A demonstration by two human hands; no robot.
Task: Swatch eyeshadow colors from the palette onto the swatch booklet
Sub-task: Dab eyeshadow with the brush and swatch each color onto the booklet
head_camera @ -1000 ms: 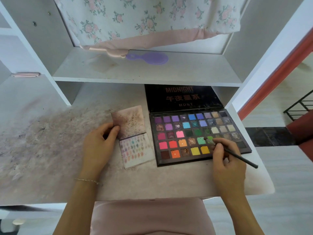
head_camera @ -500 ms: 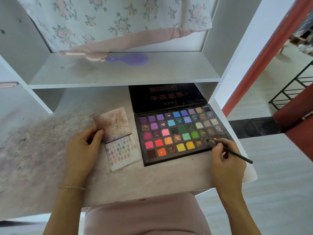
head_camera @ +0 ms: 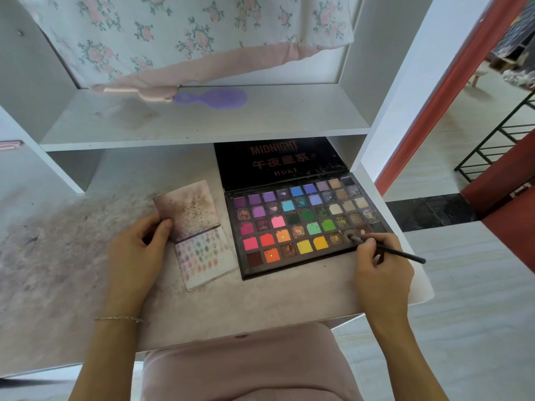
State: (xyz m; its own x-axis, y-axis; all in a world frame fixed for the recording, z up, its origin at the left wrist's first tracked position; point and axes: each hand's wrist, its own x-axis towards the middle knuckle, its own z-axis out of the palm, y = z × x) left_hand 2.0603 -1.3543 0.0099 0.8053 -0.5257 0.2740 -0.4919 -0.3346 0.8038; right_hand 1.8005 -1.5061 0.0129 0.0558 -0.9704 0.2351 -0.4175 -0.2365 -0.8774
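A white desk top (head_camera: pixel 86 256), heavily smudged with pinkish-purple powder stains, carries two things. At its centre lies an open swatch booklet (head_camera: pixel 202 235) with stained pages, the lower page dotted with small colour swatches. Just beside it, toward three o'clock, rests an open black eyeshadow palette (head_camera: pixel 301 224) of many coloured pans, its lid propped up at twelve o'clock. Above, a white shelf board (head_camera: pixel 260 123) holds a flat lilac hairbrush (head_camera: pixel 215 98) lying near its back edge, at twelve o'clock.

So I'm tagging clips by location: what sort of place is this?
Probably a dressing table at home: an open eyeshadow palette on the powder-stained desk, a purple hairbrush on the shelf, floral cloth hanging above.
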